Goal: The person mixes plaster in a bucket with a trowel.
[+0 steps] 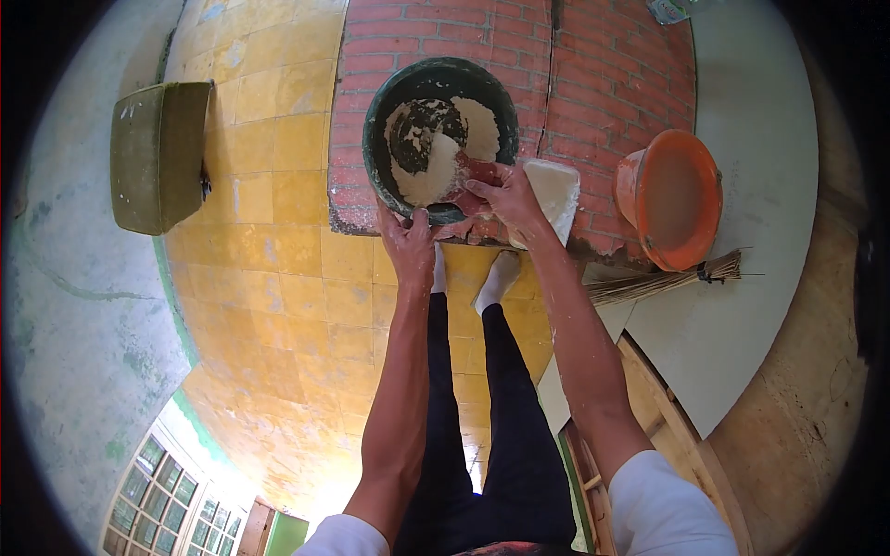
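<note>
A dark green round basin (375,153) sits near the edge of the red brick-patterned surface, with pale powder (431,176) spread unevenly over its dark bottom. My left hand (408,243) grips the near rim of the basin, its thumb and fingers closed around the edge. At the basin's right side my right hand (505,196) is closed on a reddish object (480,172) over the powder; part of that object is hidden by the fingers. Just right of the basin, partly behind my right wrist, lies a white block-like container (554,190).
An orange bucket (628,190) with cloudy contents stands at the right on the red surface (593,102). Below it lies a bundle of thin sticks (649,286). An olive padded stool (159,157) stands on the yellow tiles at the left. My feet are below the surface's edge.
</note>
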Available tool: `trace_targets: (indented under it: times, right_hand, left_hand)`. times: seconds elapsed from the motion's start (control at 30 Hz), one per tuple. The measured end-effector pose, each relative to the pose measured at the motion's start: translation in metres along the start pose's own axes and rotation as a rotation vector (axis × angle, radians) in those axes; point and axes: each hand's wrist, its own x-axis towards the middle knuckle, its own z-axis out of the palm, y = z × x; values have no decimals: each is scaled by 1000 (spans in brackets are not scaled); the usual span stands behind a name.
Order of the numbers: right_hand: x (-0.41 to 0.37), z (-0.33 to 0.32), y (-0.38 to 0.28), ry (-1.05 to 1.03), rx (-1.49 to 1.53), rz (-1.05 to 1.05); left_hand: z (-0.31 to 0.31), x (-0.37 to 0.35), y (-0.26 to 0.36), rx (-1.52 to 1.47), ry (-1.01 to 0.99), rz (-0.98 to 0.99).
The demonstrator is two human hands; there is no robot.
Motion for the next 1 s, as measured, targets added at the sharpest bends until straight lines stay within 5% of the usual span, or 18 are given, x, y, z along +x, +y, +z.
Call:
trace_targets:
  times: [0.23,0.3,0.33,0.4,0.53,0.6,0.73,0.8,0.9,1.0]
  right_hand:
    - [-1,7,-26,-78,-25,-63]
    - [1,5,-41,-31,-495,-437]
    - [-3,5,-50,-29,-498,-435]
    - [-9,15,-69,-85,-1077,-543]
    - [18,23,-68,-204,-1098,-386]
    - [37,28,-62,-270,-848,-300]
    - [65,23,-67,-390,-993,-95]
    - [75,19,-55,-41,-1275,-743]
    - [84,18,-46,-54,-1731,-776]
    - [70,22,-27,-33,-1837,-803]
  left_hand:
    - [-4,-6,-6,-78,26,-22]
    - [-10,-6,-12,-66,11,-23]
    - [-10,-6,-13,-65,45,-72]
    - [-12,-2,-14,-67,80,-115]
    - [-21,6,-20,-109,73,-255]
    - [-24,7,-24,-125,55,-279]
    - [-26,7,-25,-110,76,-307]
    - [-29,7,-29,-102,77,-320]
    - [-32,10,-32,-120,48,-303]
    - [-30,12,-35,-144,87,-305]
